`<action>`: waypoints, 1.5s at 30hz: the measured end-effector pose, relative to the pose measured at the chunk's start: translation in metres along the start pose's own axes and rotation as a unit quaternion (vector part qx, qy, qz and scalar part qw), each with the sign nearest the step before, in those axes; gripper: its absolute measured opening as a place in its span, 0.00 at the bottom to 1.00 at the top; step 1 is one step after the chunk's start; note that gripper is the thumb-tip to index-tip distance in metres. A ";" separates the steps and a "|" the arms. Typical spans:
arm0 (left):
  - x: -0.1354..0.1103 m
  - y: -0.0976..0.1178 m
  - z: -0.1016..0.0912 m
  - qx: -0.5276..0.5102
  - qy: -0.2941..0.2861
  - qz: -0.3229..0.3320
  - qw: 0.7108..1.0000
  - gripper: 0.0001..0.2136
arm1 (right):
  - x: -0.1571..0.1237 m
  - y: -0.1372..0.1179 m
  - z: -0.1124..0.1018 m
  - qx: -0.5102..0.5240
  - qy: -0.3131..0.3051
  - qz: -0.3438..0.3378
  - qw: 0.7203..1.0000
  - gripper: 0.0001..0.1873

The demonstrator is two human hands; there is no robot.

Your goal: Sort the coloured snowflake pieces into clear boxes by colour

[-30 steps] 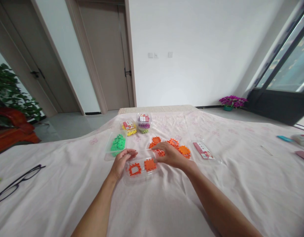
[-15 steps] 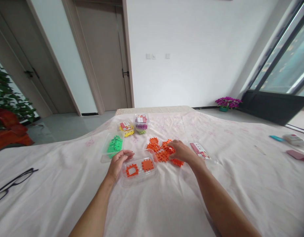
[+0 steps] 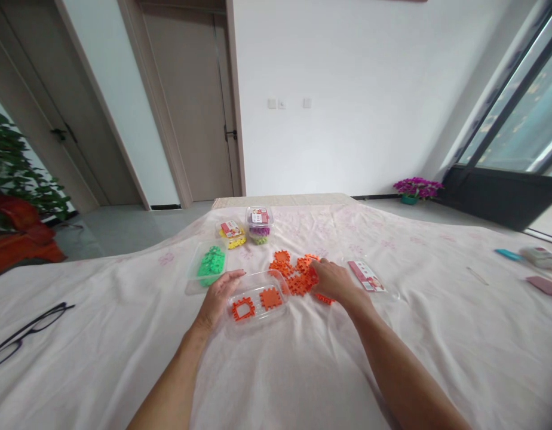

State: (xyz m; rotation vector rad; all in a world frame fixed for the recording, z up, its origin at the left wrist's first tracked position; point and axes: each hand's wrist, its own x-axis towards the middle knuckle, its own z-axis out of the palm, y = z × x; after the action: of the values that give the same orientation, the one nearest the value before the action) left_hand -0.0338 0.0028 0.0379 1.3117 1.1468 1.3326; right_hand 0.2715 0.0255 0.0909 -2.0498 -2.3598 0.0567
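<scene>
My left hand [image 3: 217, 297] grips the left rim of a clear plastic box [image 3: 258, 322], thumb and fingers at its edge. Inside the box lie two orange interlocking pieces with notched edges: a hollow frame [image 3: 243, 309] and a solid square [image 3: 270, 298]. To the right of the box is a loose pile of similar orange pieces [image 3: 298, 284]. My right hand [image 3: 332, 279] reaches into the right side of that pile with bent fingers closed on an orange piece. Its fingertips are partly hidden among the pieces.
Behind my left hand stands an open box of green pieces [image 3: 212, 261]. Farther back are boxes with yellow pieces [image 3: 233, 235] and purple pieces [image 3: 259, 230]. A clear labelled lid [image 3: 367, 276] lies right of the pile. Eyeglasses [image 3: 31, 328] rest at the left.
My right hand's fingers have shifted slightly within the orange pile and bent down among the pieces. My left hand stays at the box. The whole view has moved a little.
</scene>
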 end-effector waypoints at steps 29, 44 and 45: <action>-0.010 0.020 0.006 0.312 -0.230 0.064 0.920 0.60 | -0.005 -0.096 0.019 0.302 0.038 -0.310 0.901 0.28; -0.005 0.023 -0.006 0.361 -0.210 0.068 0.906 0.50 | 0.024 0.033 -0.002 0.143 0.067 -0.038 0.987 0.25; -0.005 0.023 -0.006 0.364 -0.211 0.067 0.905 0.50 | 0.024 0.039 0.000 0.134 0.051 -0.040 0.989 0.28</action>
State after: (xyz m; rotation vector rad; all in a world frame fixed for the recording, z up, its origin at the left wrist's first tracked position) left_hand -0.0399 -0.0055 0.0597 2.1245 1.3020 0.6383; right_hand 0.3065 0.0549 0.0893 -1.7911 -2.2315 0.2466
